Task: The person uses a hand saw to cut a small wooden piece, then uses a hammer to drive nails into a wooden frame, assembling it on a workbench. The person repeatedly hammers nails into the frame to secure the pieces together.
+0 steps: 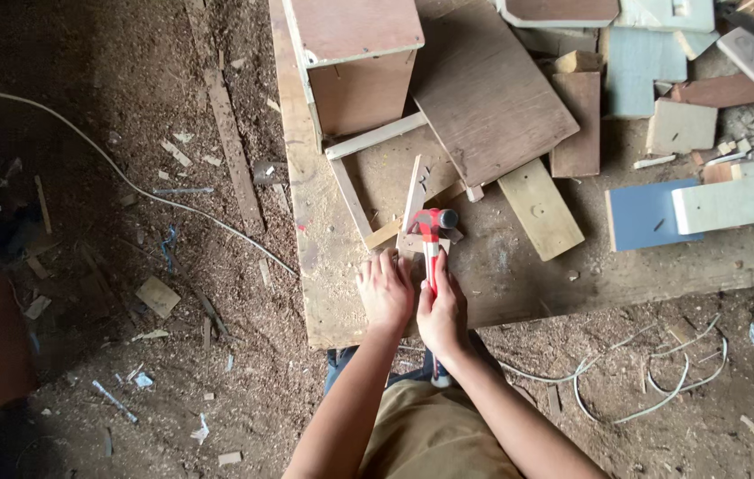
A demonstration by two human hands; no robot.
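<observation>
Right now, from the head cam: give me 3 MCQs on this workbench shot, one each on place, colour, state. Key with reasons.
1. Where is the hammer head?
A. on the small wooden piece on the bench
B. on the dirt floor
C. inside the box

2. What colour is the flat board at the bench's right?
A. green
B. blue
C. black

3. What is the right hand doing?
A. hanging free
B. gripping the hammer handle
C. lifting the box

Key:
A, the hammer rests on the wooden piece.
B, the board is blue.
B, the right hand wraps the handle beside the left hand.
</observation>
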